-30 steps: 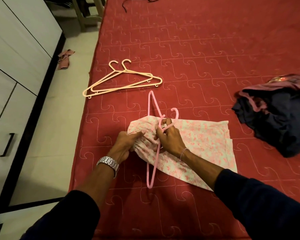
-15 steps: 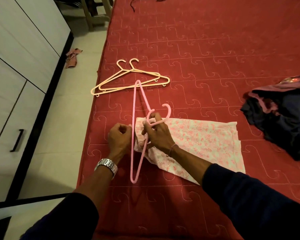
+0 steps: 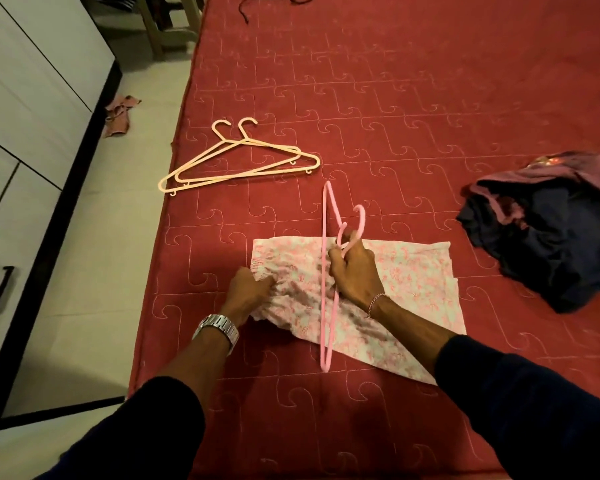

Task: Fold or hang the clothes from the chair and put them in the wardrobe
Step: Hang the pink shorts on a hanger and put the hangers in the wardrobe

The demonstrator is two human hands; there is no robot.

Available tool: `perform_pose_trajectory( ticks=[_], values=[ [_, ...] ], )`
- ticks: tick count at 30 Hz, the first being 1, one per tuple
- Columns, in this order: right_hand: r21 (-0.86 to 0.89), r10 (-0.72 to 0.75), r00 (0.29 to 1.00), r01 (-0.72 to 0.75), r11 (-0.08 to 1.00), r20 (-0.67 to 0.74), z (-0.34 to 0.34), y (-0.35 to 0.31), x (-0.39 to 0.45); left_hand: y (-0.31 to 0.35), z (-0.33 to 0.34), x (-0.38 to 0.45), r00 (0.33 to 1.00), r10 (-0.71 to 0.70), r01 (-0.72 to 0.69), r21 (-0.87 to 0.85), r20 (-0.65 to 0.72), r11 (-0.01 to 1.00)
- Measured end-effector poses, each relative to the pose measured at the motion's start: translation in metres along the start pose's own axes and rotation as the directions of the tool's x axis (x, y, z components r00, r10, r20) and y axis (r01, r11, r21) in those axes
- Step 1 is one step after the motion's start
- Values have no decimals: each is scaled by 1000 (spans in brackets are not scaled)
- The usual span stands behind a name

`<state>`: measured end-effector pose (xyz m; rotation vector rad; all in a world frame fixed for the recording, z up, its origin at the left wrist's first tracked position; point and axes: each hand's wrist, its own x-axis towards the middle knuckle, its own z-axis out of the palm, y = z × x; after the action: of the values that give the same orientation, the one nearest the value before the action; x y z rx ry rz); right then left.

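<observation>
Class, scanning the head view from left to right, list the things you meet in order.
Wardrobe → small cloth on the floor → cream hangers → pink hanger → dark clothes pile.

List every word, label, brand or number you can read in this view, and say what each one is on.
None: no readable text shows anywhere.
Wristwatch on the left wrist: its face is turned away, so no brand or numerals show.
Floral garment: a pink print only, no visible tag or label.
Red bedcover: stitched curl patterns, not letters.
Pink hanger and cream hangers: no markings visible.
</observation>
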<state>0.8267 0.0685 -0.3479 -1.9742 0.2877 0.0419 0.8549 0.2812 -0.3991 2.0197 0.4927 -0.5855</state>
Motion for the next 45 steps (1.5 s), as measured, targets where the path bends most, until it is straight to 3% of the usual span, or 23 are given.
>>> perform_pose_trajectory(
  ticks=[5,9,14,19,25,27,30,33,35,40,42,45],
  values=[
    [-34,11,996,-8,999,94,12,3,-5,21,3,-21,993,104,-83,-293,57,953],
    [66,25,978,-39,997,209,11,-12,-13,48,13,-42,950,211,-130,-321,229,938],
    [-5,8,970,-7,1000,243,9,2,-16,65,25,-57,848,345,-54,-582,402,811],
    [-154,0,987,25,988,162,17,19,-14,49,29,-52,845,243,108,-596,477,795],
    [-270,254,960,-277,922,-118,32,22,-12,45,38,-50,921,155,112,-621,359,776],
    [-229,359,928,-373,899,-101,31,28,-8,38,37,-50,937,96,157,-654,335,740],
    [-26,486,872,-488,873,-51,20,35,4,37,35,-52,964,27,190,-760,263,622],
    [104,518,856,-515,851,5,1,46,12,44,40,-62,980,-5,174,-854,197,491],
    [96,525,851,-523,847,13,-8,50,11,48,45,-71,987,-21,154,-889,161,431],
    [110,569,820,-572,813,58,-9,50,12,47,60,-82,999,-12,32,-842,30,538],
    [72,565,820,-572,817,95,-7,47,14,48,62,-82,997,65,-78,-720,-45,690],
    [-156,512,857,-499,853,59,-6,47,13,53,60,-78,981,178,-195,-427,-78,883]
  ],
)
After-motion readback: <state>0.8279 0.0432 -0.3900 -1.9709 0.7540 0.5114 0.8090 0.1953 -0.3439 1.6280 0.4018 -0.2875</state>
